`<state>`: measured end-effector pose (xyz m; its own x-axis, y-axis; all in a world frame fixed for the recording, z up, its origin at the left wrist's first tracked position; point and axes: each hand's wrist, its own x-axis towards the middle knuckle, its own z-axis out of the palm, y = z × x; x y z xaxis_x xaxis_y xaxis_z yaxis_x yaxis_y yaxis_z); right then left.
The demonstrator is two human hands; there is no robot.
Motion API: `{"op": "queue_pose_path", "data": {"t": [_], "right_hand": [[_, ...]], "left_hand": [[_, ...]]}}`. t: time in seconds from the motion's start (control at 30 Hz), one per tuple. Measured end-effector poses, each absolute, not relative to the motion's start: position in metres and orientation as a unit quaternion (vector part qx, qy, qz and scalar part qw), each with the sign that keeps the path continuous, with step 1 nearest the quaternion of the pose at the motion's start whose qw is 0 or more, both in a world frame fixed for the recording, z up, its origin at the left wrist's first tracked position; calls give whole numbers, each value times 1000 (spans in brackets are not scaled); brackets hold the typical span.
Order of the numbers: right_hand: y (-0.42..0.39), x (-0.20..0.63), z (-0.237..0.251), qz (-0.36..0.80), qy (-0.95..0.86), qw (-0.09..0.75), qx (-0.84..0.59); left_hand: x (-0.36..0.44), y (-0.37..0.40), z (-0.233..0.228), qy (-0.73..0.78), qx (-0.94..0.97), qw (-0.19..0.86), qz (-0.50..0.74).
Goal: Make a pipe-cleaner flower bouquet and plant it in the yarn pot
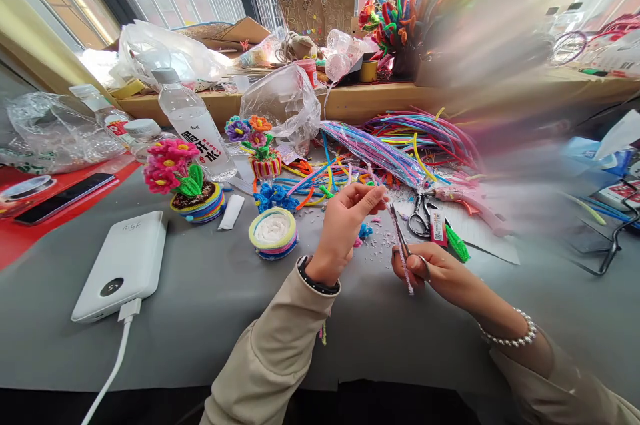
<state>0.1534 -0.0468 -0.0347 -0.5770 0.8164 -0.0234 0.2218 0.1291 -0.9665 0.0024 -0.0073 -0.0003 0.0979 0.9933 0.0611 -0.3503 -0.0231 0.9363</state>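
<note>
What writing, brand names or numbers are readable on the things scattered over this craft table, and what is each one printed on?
"35W", seen upside down, embossed on the white power bank.
Large Chinese characters, the last being "水", on the water bottle label; the smaller print there is too small to read.
Red label on the second bottle: too small to read.
Red tag by the scissors: print too small to read.
Round display on the power bank: digits too faint to read.

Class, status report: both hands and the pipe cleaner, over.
Left hand pinches pipe cleaner tip. Right hand holds scissors against it. Spare scissors beside.
</note>
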Motion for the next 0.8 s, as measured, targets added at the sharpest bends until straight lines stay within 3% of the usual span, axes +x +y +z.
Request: {"op": "queue_pose_path", "data": {"t": [0.5,0.8], "right_hand": [[-50,154,-24,517,-769,194,-323],[-50,150,-23,526,-758,207,-327]], "left_hand": [[1,-10,4,379,490,590,518],[1,-11,6,388,508,577,508]]}}
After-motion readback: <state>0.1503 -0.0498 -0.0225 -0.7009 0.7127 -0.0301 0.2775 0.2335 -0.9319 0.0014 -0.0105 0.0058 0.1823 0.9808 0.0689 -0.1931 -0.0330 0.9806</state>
